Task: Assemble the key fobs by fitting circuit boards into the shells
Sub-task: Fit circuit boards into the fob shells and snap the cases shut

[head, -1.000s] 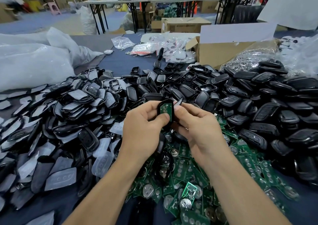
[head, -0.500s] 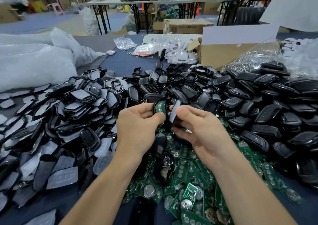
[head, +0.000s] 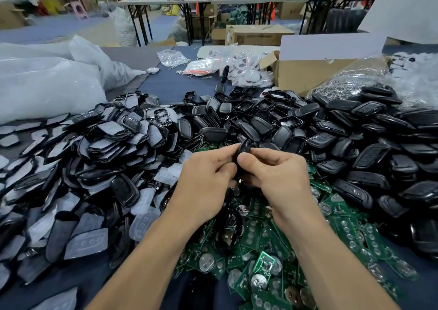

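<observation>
1. Head view is showing both hands meeting in mid-frame, the left hand (head: 208,179) and the right hand (head: 277,174) pinching one black fob (head: 244,147) between thumbs and forefingers.
2. The fob is standing edge-on in the grip, its upper end sticking out above the fingertips and its lower end hiding behind the fingers.
3. Half a second ago the left hand was holding an open shell with a green board showing inside, and the right was holding a separate cover just beside it. Now the parts are sitting closed together, and no green is showing in the grip.
4. Both thumbs are pressing toward each other across the fob, the other fingers curling underneath.
5. Below the grip, toward the person, loose boards (head: 260,250) are lying in a heap.
6. Beyond the grip and to its right, black shells (head: 260,125) are piling up.
7. Left of the grip, grey pads (head: 90,241) are spreading out in overlapping layers.
8. Well beyond the grip, a box (head: 308,77) is standing with its flap raised, and white bags (head: 47,82) are lying far to the left.
</observation>
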Tool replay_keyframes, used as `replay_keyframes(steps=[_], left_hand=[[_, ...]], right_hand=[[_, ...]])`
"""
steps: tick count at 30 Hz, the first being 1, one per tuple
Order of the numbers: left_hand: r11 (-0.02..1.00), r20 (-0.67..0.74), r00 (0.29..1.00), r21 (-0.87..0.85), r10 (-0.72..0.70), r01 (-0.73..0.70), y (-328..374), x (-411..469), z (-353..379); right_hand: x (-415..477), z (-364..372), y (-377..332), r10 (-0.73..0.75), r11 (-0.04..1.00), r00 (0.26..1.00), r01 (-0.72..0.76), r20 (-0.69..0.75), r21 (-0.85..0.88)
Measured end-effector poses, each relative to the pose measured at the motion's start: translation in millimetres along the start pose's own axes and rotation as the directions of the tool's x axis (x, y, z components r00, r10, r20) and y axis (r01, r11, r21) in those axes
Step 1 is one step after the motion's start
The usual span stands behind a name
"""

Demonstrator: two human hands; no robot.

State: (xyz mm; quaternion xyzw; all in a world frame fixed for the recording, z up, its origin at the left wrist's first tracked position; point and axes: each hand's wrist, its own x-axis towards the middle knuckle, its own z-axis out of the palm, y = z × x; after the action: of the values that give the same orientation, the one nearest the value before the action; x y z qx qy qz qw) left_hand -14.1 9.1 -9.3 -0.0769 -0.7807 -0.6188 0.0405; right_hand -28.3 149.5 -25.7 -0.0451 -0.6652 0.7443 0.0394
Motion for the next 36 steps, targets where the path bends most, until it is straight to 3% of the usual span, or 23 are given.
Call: replay_keyframes(steps=[10, 18, 23, 27, 32, 36], left_hand=[[0.993, 0.005, 0.999, -0.113, -0.036, 0.036, -9, 2, -2], [0.999, -0.052, 0.998, -0.029, 0.016, -0.018, -7, 0, -3], [0.986, 0.025, 0.998, -0.153, -0.059, 0.063, -6, 2, -4], [0.976, -0.074, 0.991, -0.195, -0.108, 0.091, -7, 3, -4], [0.957, -0.188, 0.969, -0.273, -0.157, 0.102, -7, 5, -2], [0.922, -0.180, 0.967, -0.373, -0.180, 0.103, -7, 6, -2]], right_hand=[[-1, -1, 2, -0.099, 0.981, 0.995, 0.102, 0.026, -0.168], [-5, 1, -3, -0.146, 0.944, 0.982, 0.175, 0.122, -0.280], [-12, 3, -8, -0.347, 0.758, 0.936, 0.311, 0.049, -0.574], [-19, 8, -9, -0.447, 0.579, 0.886, 0.392, 0.123, -0.715], [-22, 13, -8, -0.551, 0.516, 0.823, 0.467, 0.139, -0.718], [-21, 14, -8, -0.588, 0.508, 0.800, 0.479, 0.118, -0.716]])
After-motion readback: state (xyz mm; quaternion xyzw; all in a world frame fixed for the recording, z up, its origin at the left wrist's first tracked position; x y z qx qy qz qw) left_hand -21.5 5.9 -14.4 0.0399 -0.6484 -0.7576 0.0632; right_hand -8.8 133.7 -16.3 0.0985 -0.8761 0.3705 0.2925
